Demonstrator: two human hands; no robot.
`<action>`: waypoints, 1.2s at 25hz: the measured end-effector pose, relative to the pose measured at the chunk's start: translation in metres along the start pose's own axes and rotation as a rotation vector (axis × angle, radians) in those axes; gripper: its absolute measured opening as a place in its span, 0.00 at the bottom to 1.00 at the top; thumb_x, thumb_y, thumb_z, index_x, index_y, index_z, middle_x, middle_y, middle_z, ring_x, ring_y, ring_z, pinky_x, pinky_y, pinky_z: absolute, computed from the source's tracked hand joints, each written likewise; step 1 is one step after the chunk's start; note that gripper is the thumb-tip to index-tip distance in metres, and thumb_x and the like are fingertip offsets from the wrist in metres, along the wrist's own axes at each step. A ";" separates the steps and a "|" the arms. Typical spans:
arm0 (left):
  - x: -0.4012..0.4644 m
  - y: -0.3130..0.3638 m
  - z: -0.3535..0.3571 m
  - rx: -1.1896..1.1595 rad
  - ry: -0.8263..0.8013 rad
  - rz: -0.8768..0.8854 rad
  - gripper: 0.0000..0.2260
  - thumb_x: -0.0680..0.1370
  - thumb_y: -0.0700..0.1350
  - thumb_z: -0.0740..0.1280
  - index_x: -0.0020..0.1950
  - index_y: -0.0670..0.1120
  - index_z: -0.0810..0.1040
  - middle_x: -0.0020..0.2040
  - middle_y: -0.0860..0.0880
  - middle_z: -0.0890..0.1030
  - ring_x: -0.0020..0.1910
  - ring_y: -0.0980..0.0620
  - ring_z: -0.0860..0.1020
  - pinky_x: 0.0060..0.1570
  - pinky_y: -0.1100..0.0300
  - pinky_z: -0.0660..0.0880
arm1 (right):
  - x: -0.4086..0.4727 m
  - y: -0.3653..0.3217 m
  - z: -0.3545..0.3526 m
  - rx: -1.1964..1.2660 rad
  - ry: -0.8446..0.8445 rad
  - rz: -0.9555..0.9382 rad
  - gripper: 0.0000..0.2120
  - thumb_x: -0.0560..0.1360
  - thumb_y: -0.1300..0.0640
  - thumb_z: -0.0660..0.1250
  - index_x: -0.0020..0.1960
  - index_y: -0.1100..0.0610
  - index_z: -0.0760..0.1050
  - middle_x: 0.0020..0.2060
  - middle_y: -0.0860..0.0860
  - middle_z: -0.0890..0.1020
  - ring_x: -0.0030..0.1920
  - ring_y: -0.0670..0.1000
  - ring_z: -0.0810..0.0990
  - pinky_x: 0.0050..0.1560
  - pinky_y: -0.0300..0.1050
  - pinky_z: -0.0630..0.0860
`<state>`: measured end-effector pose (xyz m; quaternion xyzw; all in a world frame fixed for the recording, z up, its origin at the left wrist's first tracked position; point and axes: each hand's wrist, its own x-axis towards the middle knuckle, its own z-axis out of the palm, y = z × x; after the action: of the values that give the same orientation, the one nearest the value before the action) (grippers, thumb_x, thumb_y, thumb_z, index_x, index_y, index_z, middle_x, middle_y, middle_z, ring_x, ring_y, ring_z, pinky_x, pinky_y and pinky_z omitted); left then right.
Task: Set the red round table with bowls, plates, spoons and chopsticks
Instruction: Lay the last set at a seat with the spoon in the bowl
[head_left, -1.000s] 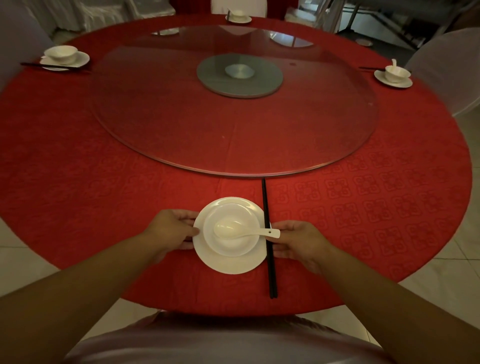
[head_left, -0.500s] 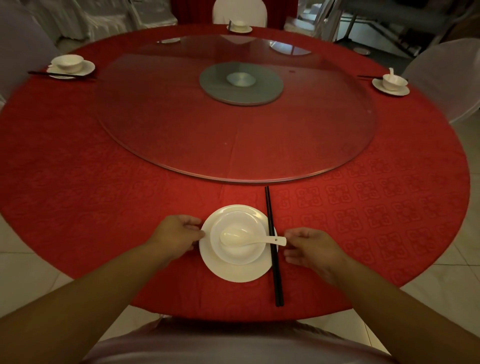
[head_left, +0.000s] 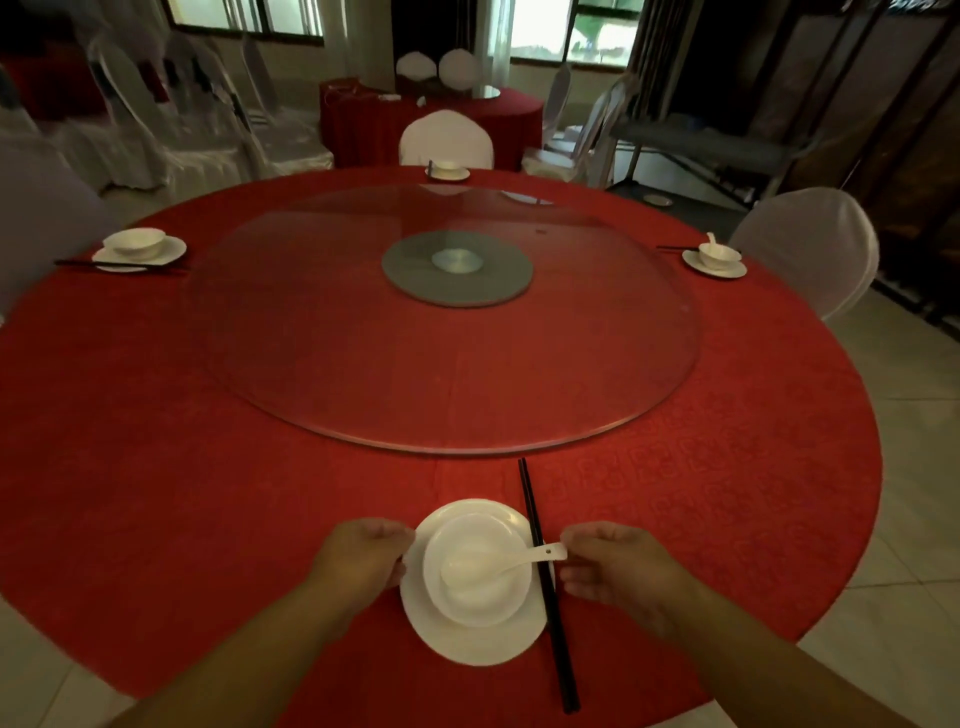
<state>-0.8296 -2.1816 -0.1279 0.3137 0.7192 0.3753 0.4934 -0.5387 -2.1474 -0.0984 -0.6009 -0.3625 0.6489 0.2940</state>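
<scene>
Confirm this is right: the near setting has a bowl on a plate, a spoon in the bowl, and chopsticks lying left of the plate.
Not quite. The head view shows the chopsticks lying right of the plate, not left. The rest holds: the bowl sits on the plate with the spoon in it.

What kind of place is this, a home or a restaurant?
Most likely a restaurant banquet hall. The big red round table carries a glass turntable, chairs in white covers stand around it, and a second red-draped table sits behind.
</scene>
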 end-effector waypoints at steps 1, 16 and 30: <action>0.003 -0.002 -0.002 0.026 0.028 0.017 0.04 0.78 0.41 0.71 0.45 0.43 0.85 0.41 0.41 0.85 0.38 0.47 0.80 0.44 0.52 0.80 | 0.001 -0.001 -0.002 0.020 0.030 0.008 0.08 0.79 0.60 0.69 0.55 0.64 0.80 0.47 0.61 0.86 0.42 0.57 0.84 0.40 0.49 0.83; 0.023 -0.021 -0.020 0.149 -0.222 0.035 0.07 0.71 0.36 0.78 0.48 0.43 0.89 0.48 0.44 0.88 0.54 0.45 0.85 0.65 0.48 0.75 | 0.016 0.020 -0.002 -0.215 -0.013 -0.011 0.11 0.71 0.63 0.78 0.49 0.69 0.83 0.25 0.50 0.76 0.24 0.46 0.71 0.26 0.37 0.67; 0.020 -0.022 -0.013 0.180 -0.140 0.045 0.04 0.75 0.37 0.73 0.47 0.44 0.87 0.45 0.42 0.87 0.42 0.50 0.76 0.36 0.62 0.71 | 0.022 0.025 0.006 -0.278 0.029 -0.037 0.07 0.71 0.63 0.76 0.49 0.62 0.83 0.30 0.51 0.81 0.28 0.46 0.75 0.29 0.38 0.70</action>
<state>-0.8499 -2.1798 -0.1528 0.3982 0.7066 0.2976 0.5036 -0.5452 -2.1444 -0.1311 -0.6384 -0.4556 0.5781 0.2254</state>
